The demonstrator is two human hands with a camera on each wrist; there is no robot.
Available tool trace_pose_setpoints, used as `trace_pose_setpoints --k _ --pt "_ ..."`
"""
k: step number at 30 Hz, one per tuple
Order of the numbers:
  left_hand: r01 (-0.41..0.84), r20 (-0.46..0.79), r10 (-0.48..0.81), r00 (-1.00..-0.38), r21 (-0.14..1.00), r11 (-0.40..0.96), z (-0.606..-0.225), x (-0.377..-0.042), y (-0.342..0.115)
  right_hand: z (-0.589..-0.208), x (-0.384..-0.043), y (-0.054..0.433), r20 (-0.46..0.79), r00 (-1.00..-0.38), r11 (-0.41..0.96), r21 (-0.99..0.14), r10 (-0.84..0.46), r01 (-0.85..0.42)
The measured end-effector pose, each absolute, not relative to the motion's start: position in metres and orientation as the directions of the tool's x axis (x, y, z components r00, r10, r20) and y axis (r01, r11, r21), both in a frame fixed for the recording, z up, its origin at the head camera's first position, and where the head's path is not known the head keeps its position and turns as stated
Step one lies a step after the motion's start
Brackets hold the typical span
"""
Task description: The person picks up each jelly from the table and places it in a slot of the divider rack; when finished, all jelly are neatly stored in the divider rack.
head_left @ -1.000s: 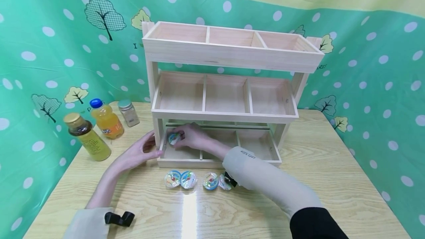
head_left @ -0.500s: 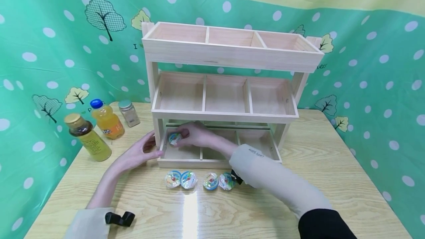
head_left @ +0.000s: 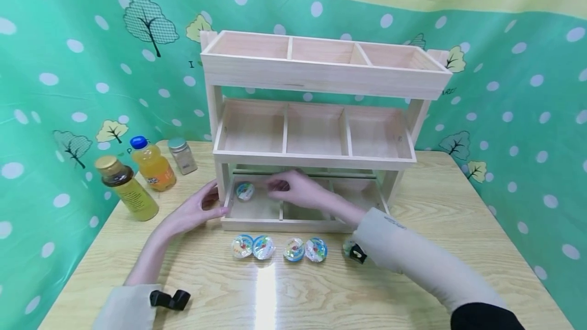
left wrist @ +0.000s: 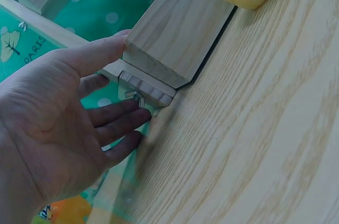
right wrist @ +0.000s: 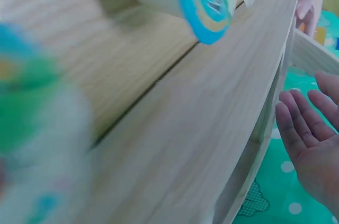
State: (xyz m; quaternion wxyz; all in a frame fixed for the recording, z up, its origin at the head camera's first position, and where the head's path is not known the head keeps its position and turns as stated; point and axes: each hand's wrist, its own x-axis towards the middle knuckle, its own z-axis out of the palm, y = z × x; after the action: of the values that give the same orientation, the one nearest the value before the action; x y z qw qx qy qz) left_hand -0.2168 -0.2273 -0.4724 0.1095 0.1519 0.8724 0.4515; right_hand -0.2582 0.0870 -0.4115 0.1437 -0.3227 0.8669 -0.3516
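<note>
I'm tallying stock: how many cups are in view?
6. First cup: bottom left compartment of the shelf. On the table, left to right: second cup, third cup, fourth cup, fifth cup, then sixth cup, partly hidden near the right sleeve. More may be hidden.

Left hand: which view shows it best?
Left wrist: the left hand is large there, palm side showing. The head view shows it smaller, at the left end of the shelf; the right wrist view catches only part, cut off at the top.

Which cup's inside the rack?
The lone cup in the bottom-left compartment; the other visible cups are on the table, in front of the rack.
</note>
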Motion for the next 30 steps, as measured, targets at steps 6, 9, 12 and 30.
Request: trace_pose_setpoints --k 6,9,12,30 --pt "0.155 -0.061 0.360 -0.931 0.827 0.541 -0.473 -0.217 -0.227 -0.409 -0.239 0.118 0.039 -0.775 0.514 -0.727 -0.631 -0.455" --pt "0.154 -0.061 0.358 -0.932 0.826 0.542 -0.473 -0.217 -0.227 -0.407 -0.230 0.133 0.077 -0.793 0.497 -0.741 -0.605 -0.451" --pt "0.157 -0.057 0.356 -0.933 0.824 0.544 -0.473 -0.217 -0.227 -0.406 -0.221 0.149 0.126 -0.811 0.483 -0.747 -0.572 -0.456" --pt "0.151 -0.060 0.349 -0.935 0.823 0.547 -0.474 -0.217 -0.226 -0.435 -0.172 0.221 0.245 -0.826 0.415 -0.771 -0.507 -0.483"
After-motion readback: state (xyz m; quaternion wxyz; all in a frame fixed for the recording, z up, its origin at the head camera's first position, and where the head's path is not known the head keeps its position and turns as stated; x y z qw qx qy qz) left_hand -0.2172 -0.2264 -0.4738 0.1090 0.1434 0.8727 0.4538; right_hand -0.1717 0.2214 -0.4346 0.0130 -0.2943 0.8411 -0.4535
